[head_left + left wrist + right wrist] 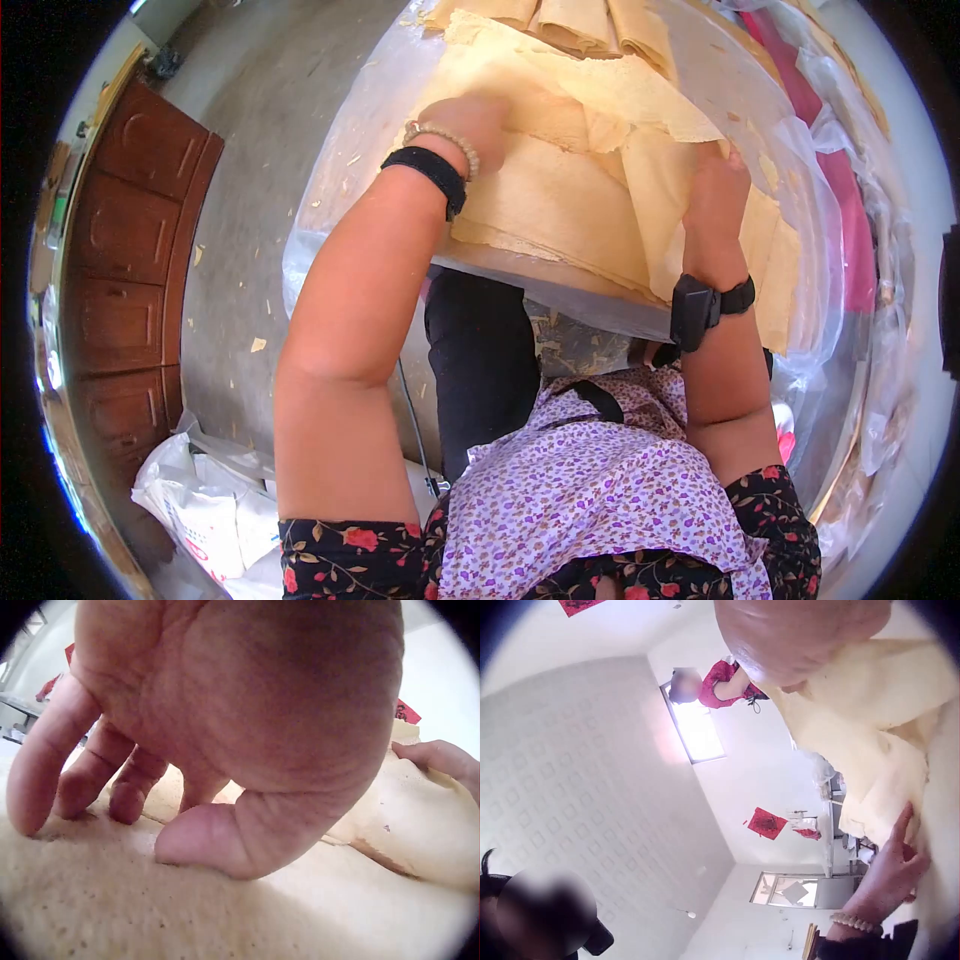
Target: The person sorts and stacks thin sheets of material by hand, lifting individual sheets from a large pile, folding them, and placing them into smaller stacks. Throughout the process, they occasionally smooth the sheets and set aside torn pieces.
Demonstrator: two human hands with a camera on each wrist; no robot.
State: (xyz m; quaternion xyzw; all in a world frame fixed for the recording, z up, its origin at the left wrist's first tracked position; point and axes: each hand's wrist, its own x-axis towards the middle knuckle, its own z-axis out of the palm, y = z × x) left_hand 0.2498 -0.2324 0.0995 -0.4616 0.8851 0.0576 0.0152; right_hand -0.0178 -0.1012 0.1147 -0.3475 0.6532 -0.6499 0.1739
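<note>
Your left hand (465, 125), blurred in the head view, is released: in the left wrist view its fingers reach down and its fingertips and thumb touch a pale sheet surface, with no clear grasp on it. Your right hand (716, 200) pinches the corner of a thin, tan, ragged-edged sheet (610, 88), which slants across the stack between your hands and lifts at that corner. The sheet looks brittle, so a light pinch taken well in from the ragged edge should serve better than a hard one at the very tip. Keep your left fingers flat and spread, so that they steady the layers without denting them, and raise your right hand slowly and low, letting the bend travel gradually instead of creasing at one spot. Watch the uneven edge, where a tear would most likely start. Beneath lie more smooth tan sheets (540, 200), overlapping at angles; move the upper one without dragging these along. Beyond your hands, folded tan bundles (575, 25) lie at the far side of the milky plastic covering (345, 150), and a strip of pink cloth (847, 230) runs along your right, outside the stack.
</note>
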